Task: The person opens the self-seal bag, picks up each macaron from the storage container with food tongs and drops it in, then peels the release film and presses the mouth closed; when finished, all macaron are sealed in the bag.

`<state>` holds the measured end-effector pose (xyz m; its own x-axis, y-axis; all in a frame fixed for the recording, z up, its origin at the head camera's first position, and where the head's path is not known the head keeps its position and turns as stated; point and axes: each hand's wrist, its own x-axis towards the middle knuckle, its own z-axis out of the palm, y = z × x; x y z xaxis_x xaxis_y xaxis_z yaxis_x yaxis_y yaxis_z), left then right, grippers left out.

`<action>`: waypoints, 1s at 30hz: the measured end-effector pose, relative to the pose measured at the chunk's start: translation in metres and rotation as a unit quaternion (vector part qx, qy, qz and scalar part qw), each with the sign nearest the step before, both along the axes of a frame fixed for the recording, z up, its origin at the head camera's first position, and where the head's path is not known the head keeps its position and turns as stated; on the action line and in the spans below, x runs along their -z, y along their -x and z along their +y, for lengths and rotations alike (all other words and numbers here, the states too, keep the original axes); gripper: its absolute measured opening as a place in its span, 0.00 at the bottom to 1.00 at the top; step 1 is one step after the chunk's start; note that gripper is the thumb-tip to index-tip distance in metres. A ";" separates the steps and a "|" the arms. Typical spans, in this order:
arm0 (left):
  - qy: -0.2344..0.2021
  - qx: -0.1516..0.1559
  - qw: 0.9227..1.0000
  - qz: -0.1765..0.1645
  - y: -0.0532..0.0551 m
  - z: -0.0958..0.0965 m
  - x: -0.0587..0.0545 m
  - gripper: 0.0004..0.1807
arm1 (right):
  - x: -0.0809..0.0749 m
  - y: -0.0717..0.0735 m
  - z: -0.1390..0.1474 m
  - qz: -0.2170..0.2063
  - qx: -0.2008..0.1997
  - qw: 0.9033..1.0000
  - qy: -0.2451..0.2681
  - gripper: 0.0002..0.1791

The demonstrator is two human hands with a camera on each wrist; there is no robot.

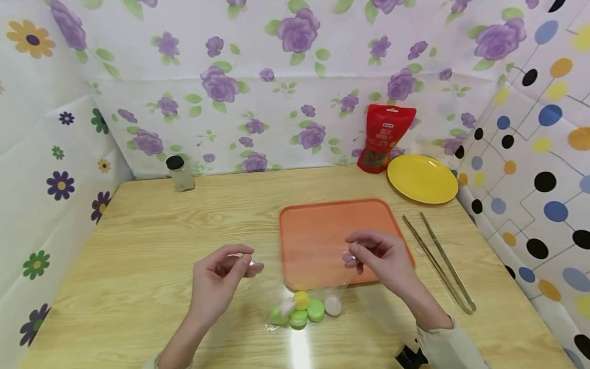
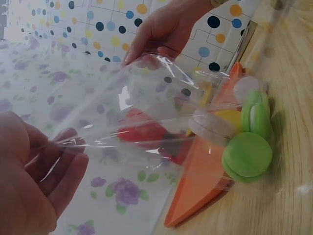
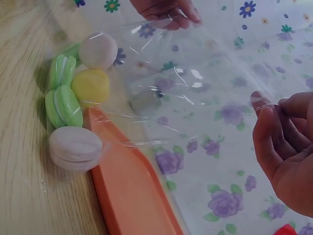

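Observation:
A clear plastic bag [image 2: 122, 115] is stretched between my two hands, with macarons in its bottom end. My left hand [image 1: 216, 279] pinches one upper corner of the bag between thumb and fingers. The opposite corner is pinched by my right hand [image 1: 384, 261], in front of the orange tray. Inside, several green macarons [image 2: 248, 155] lie bunched with a yellow macaron [image 3: 91, 86] and pale pinkish-white macarons [image 3: 76, 148]. The bunch sits low at the tabletop, just in front of the tray's near edge.
Behind the bag lies the orange tray [image 1: 332, 236]. Metal tongs [image 1: 442, 261] rest to its right. Farther back are a yellow plate [image 1: 422, 179], a red pouch [image 1: 387, 136] leaning on the floral backdrop, and a black-lidded jar [image 1: 181, 174] at left. A small black object [image 1: 409, 357] is near the right sleeve.

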<state>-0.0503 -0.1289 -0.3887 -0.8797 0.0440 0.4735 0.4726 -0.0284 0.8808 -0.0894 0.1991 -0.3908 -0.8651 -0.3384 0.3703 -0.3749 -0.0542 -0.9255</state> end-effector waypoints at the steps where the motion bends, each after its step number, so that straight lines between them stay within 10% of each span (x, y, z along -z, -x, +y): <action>1: -0.002 0.010 1.000 -0.002 0.001 0.000 0.000 0.07 | 0.000 0.000 0.002 -0.001 0.000 1.000 0.001 0.08; 10: -0.025 0.077 0.997 0.014 0.007 -0.004 0.002 0.15 | 0.001 0.002 0.006 -0.010 -0.029 0.999 0.025 0.08; 18: -0.022 0.058 0.998 -0.017 0.005 -0.005 0.003 0.05 | 0.001 0.005 0.007 -0.001 -0.055 0.998 0.033 0.06; 30: -0.029 0.132 0.990 0.048 0.011 -0.014 0.014 0.09 | 0.005 0.008 0.010 0.058 -0.116 0.991 0.039 0.10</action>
<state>-0.0614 -0.1430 -0.4031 -0.7919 0.2361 0.5632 0.5241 -0.2107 0.8252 -0.0977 0.2094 -0.3956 -0.7167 -0.4901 0.4962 -0.4483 -0.2214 -0.8661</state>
